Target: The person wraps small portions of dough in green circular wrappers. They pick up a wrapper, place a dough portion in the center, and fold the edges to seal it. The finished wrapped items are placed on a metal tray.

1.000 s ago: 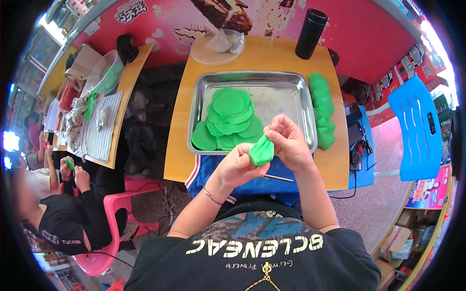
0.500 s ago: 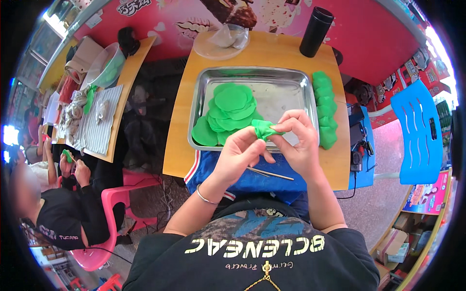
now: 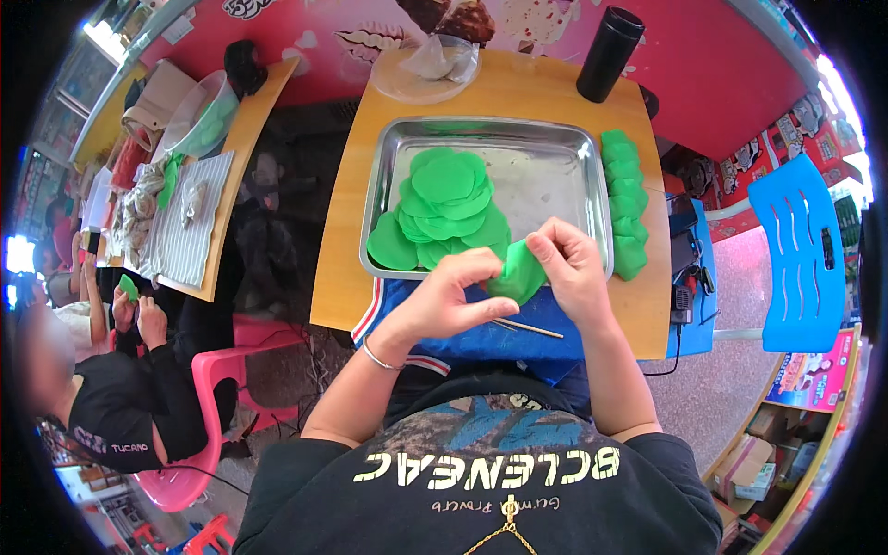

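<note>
Green dough piece is being pinched between both hands, left hand and right hand gripping it; flattened discs are piling in the tray just beyond the grip.

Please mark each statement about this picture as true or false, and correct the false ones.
1. Both hands hold one green dough piece. True: the left hand and the right hand pinch it together.
2. The metal tray is full of red discs. False: flat green discs lie in its left part.
3. A black cylinder stands beyond the tray. True.
4. A row of green lumps lies left of the tray. False: it lies to its right.
5. A thin wooden stick lies on the blue cloth. True.
</note>
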Action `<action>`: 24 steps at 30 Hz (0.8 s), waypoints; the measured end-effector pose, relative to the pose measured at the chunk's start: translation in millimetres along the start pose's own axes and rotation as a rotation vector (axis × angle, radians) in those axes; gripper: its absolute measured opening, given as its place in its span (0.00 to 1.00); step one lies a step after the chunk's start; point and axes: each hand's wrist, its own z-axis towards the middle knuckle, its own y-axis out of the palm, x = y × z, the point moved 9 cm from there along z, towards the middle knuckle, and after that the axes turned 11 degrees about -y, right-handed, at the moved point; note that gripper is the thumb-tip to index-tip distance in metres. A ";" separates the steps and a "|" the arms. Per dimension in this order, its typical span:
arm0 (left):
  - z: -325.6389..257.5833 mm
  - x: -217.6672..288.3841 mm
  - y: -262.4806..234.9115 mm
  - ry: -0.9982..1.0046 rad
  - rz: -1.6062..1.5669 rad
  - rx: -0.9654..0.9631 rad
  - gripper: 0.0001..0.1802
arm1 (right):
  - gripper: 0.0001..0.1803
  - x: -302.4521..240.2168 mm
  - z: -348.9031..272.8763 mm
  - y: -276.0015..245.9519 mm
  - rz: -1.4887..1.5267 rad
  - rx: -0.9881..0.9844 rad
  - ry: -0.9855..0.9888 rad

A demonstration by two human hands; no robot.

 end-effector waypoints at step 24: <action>-6.6 -38.6 -5.0 -0.217 -0.658 0.466 0.04 | 0.07 -25.5 -18.0 12.2 -0.133 0.087 -0.339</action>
